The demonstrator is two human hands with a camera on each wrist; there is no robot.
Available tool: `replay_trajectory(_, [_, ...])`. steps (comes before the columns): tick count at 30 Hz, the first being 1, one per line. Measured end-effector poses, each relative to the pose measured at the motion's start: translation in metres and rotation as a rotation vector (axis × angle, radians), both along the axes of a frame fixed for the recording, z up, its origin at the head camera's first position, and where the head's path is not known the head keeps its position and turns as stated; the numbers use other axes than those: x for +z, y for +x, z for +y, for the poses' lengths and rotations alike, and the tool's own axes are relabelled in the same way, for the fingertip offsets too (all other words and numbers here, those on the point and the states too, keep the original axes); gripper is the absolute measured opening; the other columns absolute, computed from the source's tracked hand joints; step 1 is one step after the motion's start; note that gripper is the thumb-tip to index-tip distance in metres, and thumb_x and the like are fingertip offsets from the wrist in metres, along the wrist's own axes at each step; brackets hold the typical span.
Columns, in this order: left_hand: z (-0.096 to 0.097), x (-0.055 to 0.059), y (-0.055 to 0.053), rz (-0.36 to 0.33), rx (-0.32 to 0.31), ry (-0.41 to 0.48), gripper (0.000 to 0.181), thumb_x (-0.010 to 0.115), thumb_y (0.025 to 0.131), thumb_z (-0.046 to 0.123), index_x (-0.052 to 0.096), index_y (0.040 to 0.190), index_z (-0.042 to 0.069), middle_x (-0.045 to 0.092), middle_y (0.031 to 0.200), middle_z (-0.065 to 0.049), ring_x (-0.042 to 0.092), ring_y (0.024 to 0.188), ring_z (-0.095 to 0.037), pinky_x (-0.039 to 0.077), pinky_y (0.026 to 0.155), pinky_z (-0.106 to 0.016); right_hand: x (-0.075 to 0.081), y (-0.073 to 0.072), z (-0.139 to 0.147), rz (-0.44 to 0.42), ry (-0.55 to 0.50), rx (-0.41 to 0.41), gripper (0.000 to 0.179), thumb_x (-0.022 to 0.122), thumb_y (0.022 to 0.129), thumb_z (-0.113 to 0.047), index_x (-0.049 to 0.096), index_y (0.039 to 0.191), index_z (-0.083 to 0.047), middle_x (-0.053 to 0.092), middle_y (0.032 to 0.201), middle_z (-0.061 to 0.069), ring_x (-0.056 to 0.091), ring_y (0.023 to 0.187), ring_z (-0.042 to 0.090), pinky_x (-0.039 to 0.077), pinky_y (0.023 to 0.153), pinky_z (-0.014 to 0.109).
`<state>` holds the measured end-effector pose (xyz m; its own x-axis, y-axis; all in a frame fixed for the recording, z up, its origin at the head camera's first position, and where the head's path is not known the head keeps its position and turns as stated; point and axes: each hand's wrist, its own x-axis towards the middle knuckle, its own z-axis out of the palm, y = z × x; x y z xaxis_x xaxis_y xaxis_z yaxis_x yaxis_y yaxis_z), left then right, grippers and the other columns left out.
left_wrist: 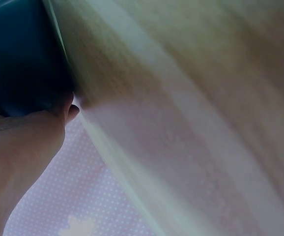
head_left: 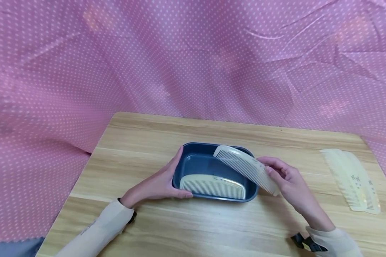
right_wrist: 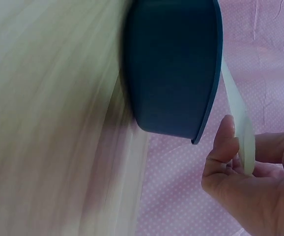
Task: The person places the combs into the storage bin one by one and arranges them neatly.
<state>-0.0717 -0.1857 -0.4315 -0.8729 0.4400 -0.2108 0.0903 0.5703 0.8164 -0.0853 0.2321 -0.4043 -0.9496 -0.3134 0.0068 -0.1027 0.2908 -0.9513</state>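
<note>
A dark blue rectangular box [head_left: 196, 161] stands on the table, and one pale cream comb [head_left: 217, 185] lies inside along its near wall. My left hand [head_left: 162, 180] grips the box's left end, its thumb along the near rim and a finger up at the far left corner. In the left wrist view, the left hand [left_wrist: 26, 142] is against the box's end [left_wrist: 24, 59]. My right hand [head_left: 287, 180] pinches a second comb [head_left: 241, 162], tilted over the box's right rim. In the right wrist view, this comb [right_wrist: 238, 105] shows nearly edge-on between thumb and fingers.
Two more cream combs [head_left: 345, 175] with small printed marks lie overlapping on the right of the wooden table [head_left: 141, 135]. Pink dotted cloth [head_left: 193, 71] hangs behind the table's far edge and down its left side.
</note>
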Motion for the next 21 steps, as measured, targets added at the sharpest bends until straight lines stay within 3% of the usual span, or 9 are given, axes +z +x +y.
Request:
replay_trajectory(7, [0.000,0.001,0.000,0.006,0.001,-0.006,0.143,0.094,0.084,0.054,-0.019,0.171,0.043,-0.005,0.181,0.010,0.010,0.165,-0.023,0.026,0.124,-0.065,0.000,-0.001,-0.016,0.001,-0.032,0.040,0.032,0.056,0.115,-0.009,0.068,0.144,-0.002,0.069,0.137,0.017,0.069,0.108,0.016,0.059,0.086,0.026])
replay_trajectory(21, [0.000,0.000,0.000,0.021,0.000,-0.004,0.143,0.093,0.082,0.060,-0.019,0.169,0.048,-0.005,0.180,0.009,0.011,0.164,-0.022,0.027,0.124,-0.063,0.000,-0.005,-0.031,-0.012,-0.022,0.092,0.031,0.054,0.116,-0.009,0.069,0.143,-0.005,0.070,0.133,0.015,0.068,0.108,0.021,0.060,0.086,0.028])
